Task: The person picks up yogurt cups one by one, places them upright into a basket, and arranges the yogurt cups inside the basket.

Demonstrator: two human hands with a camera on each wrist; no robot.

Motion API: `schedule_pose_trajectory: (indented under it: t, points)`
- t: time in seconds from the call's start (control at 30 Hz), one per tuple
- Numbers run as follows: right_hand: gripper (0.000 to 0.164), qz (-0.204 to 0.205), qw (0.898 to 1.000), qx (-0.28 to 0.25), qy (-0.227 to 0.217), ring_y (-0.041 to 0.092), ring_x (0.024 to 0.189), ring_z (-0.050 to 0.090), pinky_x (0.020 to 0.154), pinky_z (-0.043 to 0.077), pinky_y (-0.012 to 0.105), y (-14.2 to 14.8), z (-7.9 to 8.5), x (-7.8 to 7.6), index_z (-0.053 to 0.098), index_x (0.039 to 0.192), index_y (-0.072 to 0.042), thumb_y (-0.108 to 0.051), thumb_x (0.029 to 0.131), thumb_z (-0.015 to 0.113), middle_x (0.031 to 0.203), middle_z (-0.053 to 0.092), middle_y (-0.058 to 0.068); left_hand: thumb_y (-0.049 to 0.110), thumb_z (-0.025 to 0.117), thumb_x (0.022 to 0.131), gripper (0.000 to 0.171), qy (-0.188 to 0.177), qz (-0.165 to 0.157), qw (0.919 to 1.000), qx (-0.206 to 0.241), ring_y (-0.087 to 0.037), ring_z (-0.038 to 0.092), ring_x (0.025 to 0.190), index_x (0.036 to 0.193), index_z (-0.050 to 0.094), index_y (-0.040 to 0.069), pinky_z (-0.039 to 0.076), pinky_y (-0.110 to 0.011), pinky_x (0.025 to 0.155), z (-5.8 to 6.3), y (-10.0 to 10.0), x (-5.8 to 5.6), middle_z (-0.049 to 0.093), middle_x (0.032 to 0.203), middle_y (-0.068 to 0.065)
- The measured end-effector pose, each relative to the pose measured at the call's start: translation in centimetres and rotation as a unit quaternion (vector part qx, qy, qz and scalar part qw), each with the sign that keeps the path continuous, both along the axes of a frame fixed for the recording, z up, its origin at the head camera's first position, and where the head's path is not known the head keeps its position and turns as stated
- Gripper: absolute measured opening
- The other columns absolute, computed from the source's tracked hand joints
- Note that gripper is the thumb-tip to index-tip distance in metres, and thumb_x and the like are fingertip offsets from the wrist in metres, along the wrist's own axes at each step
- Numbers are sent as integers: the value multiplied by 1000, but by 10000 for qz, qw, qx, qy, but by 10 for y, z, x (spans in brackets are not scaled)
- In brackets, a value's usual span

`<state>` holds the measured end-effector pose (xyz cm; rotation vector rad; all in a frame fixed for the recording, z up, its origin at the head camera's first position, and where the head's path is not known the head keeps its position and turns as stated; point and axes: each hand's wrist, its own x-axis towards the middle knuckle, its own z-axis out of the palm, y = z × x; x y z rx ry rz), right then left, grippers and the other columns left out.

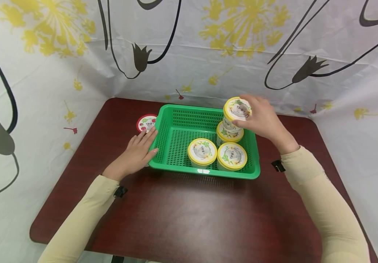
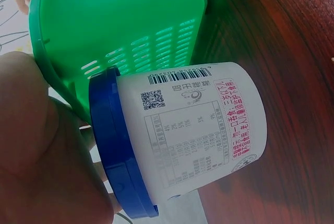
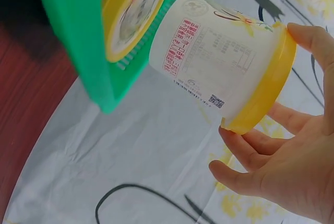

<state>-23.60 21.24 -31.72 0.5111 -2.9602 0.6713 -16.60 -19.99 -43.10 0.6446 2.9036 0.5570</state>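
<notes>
My right hand [image 1: 261, 118] grips a tub with a yellow lid [image 1: 236, 107] by its lid, thumb on one side and fingers on the other. Below that tub is another yellow-lidded tub [image 1: 229, 134], inside the back right of the green basket [image 1: 203, 174]. Two more yellow-lidded tubs [image 1: 202, 151] stand near its front. My left hand [image 1: 133, 157] lies with straight fingers at the basket's left rim. Under it, a white tub with a blue lid [image 2: 182, 130] stands beside the basket in the left wrist view; the head view mostly hides it.
A red-lidded tub [image 1: 145, 120] stands left of the basket, partly covered by my left fingertips. The dark red table [image 1: 189, 215] has a patterned white sheet [image 1: 182, 54] hanging behind it and along both sides.
</notes>
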Motion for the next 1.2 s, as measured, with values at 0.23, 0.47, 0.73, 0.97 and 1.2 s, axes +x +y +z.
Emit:
schedule_pose_trajectory:
  t: [0.23, 0.47, 0.73, 0.97, 1.2]
  points:
    - [84, 364, 9992, 102, 89, 43, 142, 36, 113, 28, 63, -22, 1, -2, 40, 151, -13, -39, 81, 80, 153, 43, 18, 44, 35, 106, 68, 8, 3, 10000, -11, -35, 2, 157, 161, 5, 18, 6, -62, 122, 0, 0, 0, -1, 170, 0]
    - [85, 649, 9978, 102, -63, 41, 143, 35, 111, 33, 62, -42, 0, -6, 39, 152, -15, -42, 81, 79, 153, 43, 17, 45, 35, 106, 68, -8, 3, 10000, 17, -35, 2, 156, 161, 5, 17, 7, -63, 122, 0, 1, 0, 0, 170, 0]
    - [84, 961, 9951, -55, -224, 39, 142, 37, 109, 37, 60, -60, -4, -12, 40, 151, -16, -39, 80, 79, 153, 42, 15, 43, 36, 106, 68, -14, 18, 10000, 21, -35, 2, 156, 161, 6, 17, 6, -63, 122, 2, 3, 1, 0, 170, -1]
    - [82, 1056, 9931, 5, -508, 37, 140, 40, 104, 41, 57, -72, -11, -17, 38, 151, -18, -38, 82, 77, 154, 40, 14, 44, 35, 106, 68, 0, 9, 10000, 21, -36, 3, 156, 161, 5, 16, 7, -63, 122, 2, 2, 2, 1, 170, -2]
    - [81, 1124, 9908, 189, -730, 36, 144, 37, 107, 41, 57, -78, -22, -26, 37, 152, -19, -39, 83, 76, 157, 37, 13, 44, 35, 106, 68, 48, -5, 10000, 25, -38, 4, 156, 161, 7, 15, 7, -64, 121, 2, 2, 2, 2, 170, -4]
